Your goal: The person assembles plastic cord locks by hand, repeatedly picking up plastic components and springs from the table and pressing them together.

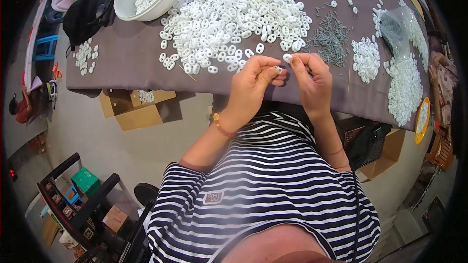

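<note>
Both my hands are raised close together over the near edge of the cloth-covered table [146, 75]. Between the thumb and fingers of my left hand [249, 86] is a small white plastic piece [279, 70], mostly hidden by the fingertips. My right hand [314, 84] pinches a white oval plastic piece [287, 58] by its end. The held pieces are apart. Just beyond my hands spreads a large heap of white oval two-hole pieces [229, 22]. Grey screws [332, 39] lie piled beyond my right hand, with small white parts [365, 60] to their right.
A white bowl [122, 7] of white pieces and a black bag [83, 22] stand at the far left. On the right lie a clear plastic bag [397, 31] and pale small parts [405, 90]. Below the table edge is an open cardboard box [141, 118]; a yellow-rimmed tray [422, 121] hangs right.
</note>
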Tool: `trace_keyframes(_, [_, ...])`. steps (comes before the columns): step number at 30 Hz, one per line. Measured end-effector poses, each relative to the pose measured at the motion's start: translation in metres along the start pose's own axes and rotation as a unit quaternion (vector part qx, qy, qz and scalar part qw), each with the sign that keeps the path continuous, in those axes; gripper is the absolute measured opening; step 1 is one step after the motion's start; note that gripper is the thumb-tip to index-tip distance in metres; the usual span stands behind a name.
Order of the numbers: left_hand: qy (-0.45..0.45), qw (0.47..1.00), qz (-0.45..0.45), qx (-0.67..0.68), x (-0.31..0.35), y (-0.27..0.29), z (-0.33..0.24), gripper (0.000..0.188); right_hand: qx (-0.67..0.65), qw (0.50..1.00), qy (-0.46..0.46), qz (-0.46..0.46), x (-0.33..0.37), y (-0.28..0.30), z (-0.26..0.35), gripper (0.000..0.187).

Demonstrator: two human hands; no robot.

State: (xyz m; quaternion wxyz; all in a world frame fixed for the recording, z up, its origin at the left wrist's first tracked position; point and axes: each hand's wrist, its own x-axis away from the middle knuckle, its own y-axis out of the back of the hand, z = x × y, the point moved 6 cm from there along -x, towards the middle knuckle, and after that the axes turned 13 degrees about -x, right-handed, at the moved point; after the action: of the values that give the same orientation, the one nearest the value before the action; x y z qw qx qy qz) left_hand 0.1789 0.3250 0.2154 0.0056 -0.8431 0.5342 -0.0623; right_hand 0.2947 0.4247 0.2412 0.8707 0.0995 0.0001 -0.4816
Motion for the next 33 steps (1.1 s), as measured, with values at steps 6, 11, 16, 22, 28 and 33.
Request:
trace_keyframes(6, [0.034, 0.997, -0.019, 0.071, 0.002, 0.003, 0.006, 0.017, 0.079, 0.994, 0.071, 0.004, 0.001, -0.006, 0.009, 0.010])
trace_keyframes(11, [-0.047, 0.954, -0.073, -0.288, 0.001, 0.008, -0.014, 0.010, 0.311, 0.921, 0.232, 0.040, 0.002, -0.016, 0.031, 0.008])
trace_keyframes(16, [-0.155, 0.899, -0.097, -0.399, 0.002, 0.005, -0.022, 0.011, 0.340, 0.915, 0.214, 0.041, 0.006, -0.014, 0.024, 0.014])
trace_keyframes(22, [-0.126, 0.923, -0.075, -0.355, 0.005, 0.010, -0.039, 0.015, 0.202, 0.947, 0.247, -0.029, 0.008, 0.002, 0.035, 0.019])
trace_keyframes(28, [-0.076, 0.965, -0.033, -0.251, 0.006, 0.023, -0.063, 0.019, -0.085, 0.996, 0.000, 0.024, 0.035, 0.007, 0.042, 0.012])
trace_keyframes(33, [-0.034, 0.981, -0.004, -0.191, 0.011, 0.025, -0.054, 0.021, -0.069, 0.957, -0.078, 0.269, 0.089, 0.003, 0.027, 0.010])
